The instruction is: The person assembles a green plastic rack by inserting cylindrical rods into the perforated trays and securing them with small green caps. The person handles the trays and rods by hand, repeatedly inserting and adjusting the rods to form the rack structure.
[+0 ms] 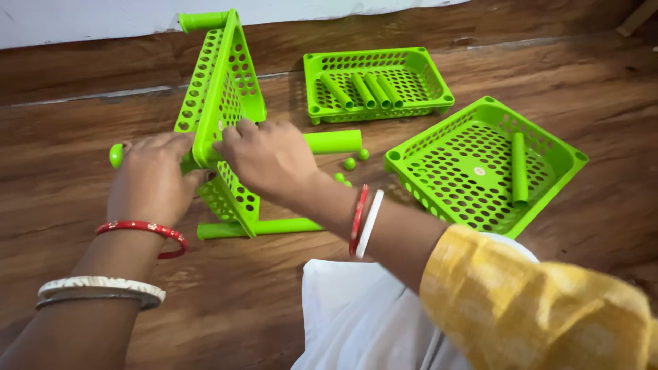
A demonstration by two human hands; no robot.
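Note:
A bright green perforated plastic tray (223,89) stands on its edge on the wooden floor, with green tubes pushed into its corners. My left hand (152,179) presses against its near corner from the left. My right hand (267,157) grips the same corner from the right, fingers on the tray's rim. One tube (332,142) sticks out to the right behind my right hand, another tube (274,227) lies along the floor at the tray's base, and a third (201,21) points left at the top.
A second green tray (439,68) lies flat at the back holding several green tubes (363,90). A third tray (548,179) at the right holds one tube (519,168). Small green balls (349,164) lie between the trays. White cloth (349,308) covers my lap.

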